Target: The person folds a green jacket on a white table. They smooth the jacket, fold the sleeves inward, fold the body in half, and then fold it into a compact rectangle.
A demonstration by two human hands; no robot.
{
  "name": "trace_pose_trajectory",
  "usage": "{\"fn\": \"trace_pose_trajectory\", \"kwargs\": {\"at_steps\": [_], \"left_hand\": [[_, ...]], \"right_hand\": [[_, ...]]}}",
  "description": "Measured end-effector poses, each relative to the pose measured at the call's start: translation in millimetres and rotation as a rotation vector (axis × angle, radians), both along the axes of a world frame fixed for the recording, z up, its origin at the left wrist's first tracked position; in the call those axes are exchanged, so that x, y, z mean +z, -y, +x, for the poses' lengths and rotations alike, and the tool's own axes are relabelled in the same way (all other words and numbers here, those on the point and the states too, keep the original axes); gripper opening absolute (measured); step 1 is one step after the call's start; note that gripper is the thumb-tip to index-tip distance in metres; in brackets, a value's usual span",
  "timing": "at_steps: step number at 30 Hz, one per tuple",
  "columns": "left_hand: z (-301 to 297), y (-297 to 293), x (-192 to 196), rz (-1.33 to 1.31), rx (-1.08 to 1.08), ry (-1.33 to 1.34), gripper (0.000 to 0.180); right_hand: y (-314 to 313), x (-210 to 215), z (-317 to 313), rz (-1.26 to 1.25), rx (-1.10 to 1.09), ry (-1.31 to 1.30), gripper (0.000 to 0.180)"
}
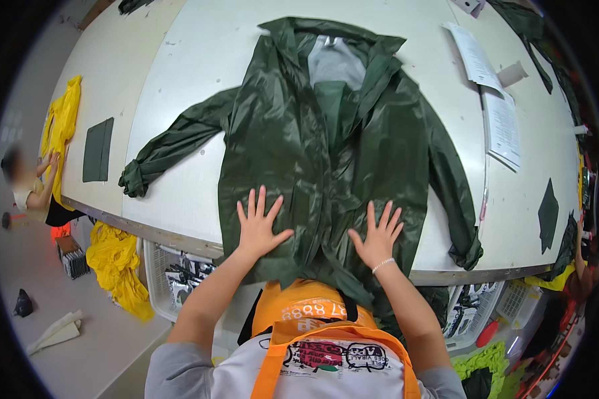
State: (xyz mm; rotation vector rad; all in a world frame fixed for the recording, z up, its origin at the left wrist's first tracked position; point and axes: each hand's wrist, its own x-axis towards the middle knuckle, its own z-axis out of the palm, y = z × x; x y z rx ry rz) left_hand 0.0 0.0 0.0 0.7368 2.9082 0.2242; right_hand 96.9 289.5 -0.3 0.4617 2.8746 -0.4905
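Hands (257, 233): both spread wide | contact: flat on green jacket (273, 133)

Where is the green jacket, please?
In the head view, the green jacket lies centrally on the white table, under the left hand and right hand.

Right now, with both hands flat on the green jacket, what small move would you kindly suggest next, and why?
I would probably slide the left hand and right hand gently forward together, easing the green jacket farther onto the white table, because both palms lie flat on its front and its hem hangs over the table's near edge.
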Motion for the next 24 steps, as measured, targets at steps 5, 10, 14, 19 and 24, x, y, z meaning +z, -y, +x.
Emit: {"fn": "trace_pose_trajectory", "kwargs": {"at_steps": [5,10,14,19,24], "left_hand": [[-81,-11,-5,0.088,0.027,-0.117,0.086],[-166,-36,-14,0.120,0.043,-0.246,0.080],[-167,-29,-2,0.236,0.079,-0.242,0.083],[-76,8,56,0.457,0.104,0.072,0.058],[-29,28,49,0.431,-0.002,-0.092,0.030]], "right_hand": [[-23,-17,-78,0.156,-0.029,-0.185,0.086],[-56,-20,-166,0.235,-0.068,-0.184,0.081],[-36,10,-175,0.115,-0.033,-0.385,0.068],[43,83,-111,-0.329,0.288,-0.737,0.032],[93,86,-100,-0.505,0.478,-0.628,0.023]]}}
